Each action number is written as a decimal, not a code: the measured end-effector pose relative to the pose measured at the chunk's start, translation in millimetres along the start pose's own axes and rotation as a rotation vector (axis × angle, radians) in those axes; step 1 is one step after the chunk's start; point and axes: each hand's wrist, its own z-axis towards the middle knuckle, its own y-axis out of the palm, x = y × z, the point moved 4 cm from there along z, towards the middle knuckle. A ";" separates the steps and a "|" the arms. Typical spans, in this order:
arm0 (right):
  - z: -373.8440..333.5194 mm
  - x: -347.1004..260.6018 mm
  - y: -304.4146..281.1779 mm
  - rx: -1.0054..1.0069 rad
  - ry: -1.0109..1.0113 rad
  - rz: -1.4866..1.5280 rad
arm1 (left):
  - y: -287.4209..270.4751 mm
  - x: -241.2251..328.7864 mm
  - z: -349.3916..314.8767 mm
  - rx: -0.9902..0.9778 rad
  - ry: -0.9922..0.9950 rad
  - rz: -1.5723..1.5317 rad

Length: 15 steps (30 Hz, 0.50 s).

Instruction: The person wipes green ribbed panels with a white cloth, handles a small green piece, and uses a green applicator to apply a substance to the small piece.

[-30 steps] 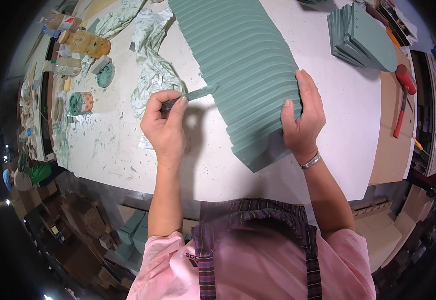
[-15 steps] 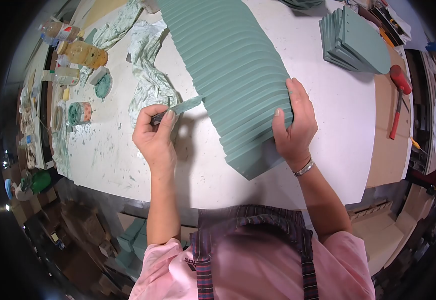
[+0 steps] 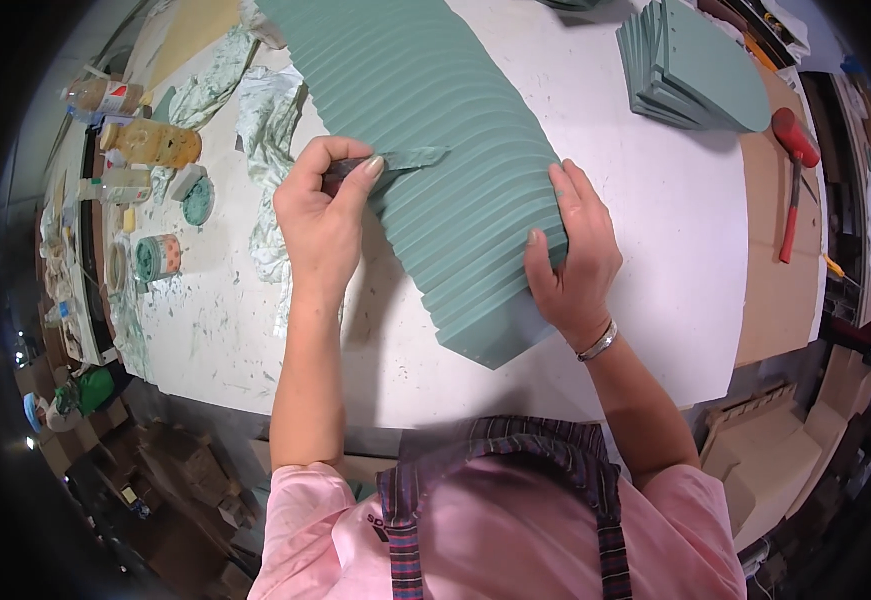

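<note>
A long row of overlapping green sheet pieces (image 3: 426, 90), fanned like shingles, runs from the far edge toward me. My left hand (image 3: 321, 225) pinches a flat green-smeared tool (image 3: 418, 158) with a dark grip; brush or spatula, I cannot tell. Its blade-like end extends over the row's left side, at or just above the surface. My right hand (image 3: 584, 260) lies on the row's near right edge, fingers stretched along it and thumb apart on top. A crumpled, green-stained cloth (image 3: 271, 120) is to the left of the row.
Left on the white tabletop (image 3: 226, 340) stand an open jar of green paste (image 3: 159, 258), a small green-filled dish (image 3: 198, 202) and a bottle of amber liquid (image 3: 156, 143). Far right are stacked green panels (image 3: 701, 75) and a red-headed mallet (image 3: 796, 140).
My left hand has moved away from me, bringing the tool's end from the row's left edge further over its surface. My right hand stays on the right edge. The view has shifted slightly.
</note>
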 end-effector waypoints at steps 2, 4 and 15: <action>0.4 -0.2 -0.1 0.004 -0.002 0.008 | 2.1 -0.9 2.8 -0.012 0.006 0.026; 0.9 0.0 -0.3 0.008 -0.004 0.014 | 3.6 -1.2 4.6 -0.024 0.012 0.050; -2.2 2.0 1.0 0.033 -0.053 0.049 | 2.2 -6.2 5.5 0.029 -0.023 0.011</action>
